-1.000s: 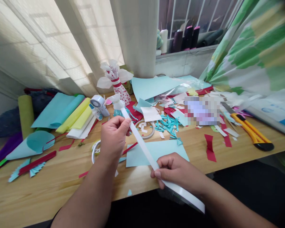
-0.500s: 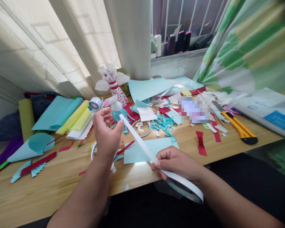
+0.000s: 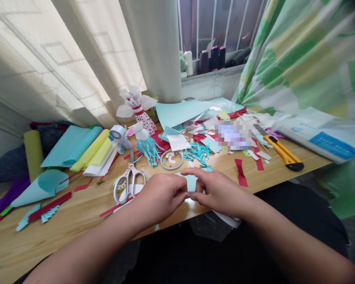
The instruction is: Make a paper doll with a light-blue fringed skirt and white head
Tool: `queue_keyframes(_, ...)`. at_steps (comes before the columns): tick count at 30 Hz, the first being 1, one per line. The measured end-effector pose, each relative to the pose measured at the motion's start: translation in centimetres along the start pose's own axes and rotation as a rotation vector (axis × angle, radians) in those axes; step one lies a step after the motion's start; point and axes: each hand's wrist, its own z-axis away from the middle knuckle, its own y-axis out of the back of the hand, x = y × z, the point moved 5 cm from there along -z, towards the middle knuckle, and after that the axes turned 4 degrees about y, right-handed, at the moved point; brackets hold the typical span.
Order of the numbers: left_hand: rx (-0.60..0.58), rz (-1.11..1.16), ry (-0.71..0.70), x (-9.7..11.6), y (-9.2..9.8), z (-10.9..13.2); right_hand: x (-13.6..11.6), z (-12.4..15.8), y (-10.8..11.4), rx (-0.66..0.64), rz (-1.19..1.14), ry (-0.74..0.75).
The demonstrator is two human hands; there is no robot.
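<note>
Left hand (image 3: 173, 193): at the middle of the frame, thumb and fingers bent in narrow; whether they pinch anything is hidden, so I cannot tell.
Right hand (image 3: 215, 193): just right of centre, closed on the white strip, its index fingertip and thumb meeting the left hand.
White strip (image 3: 231, 221): partly hidden, a curved length showing below the right hand, lower centre of the frame.
Light-blue sheet (image 3: 191, 182): on the wooden table (image 3: 85, 225), glimpsed between the two hands.
Scissors (image 3: 132, 167): left of centre, near the left hand, points toward the top of the frame.
Ring (image 3: 171, 168): centre, around small white scraps.
Teal paper fringe (image 3: 149, 149): just above and left of the ring.
Yellow utility knife (image 3: 282, 154): right side of the frame.
</note>
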Motion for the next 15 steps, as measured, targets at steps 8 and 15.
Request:
queue_keyframes(8,0.191,0.113,0.072,-0.6,0.6,2.2,0.0,1.0,0.7,0.205,0.051,0.013)
queue_keyframes(15,0.182,-0.141,0.01,-0.4,-0.8,2.1,-0.3,0.5,-0.1,0.235,0.132,0.08)
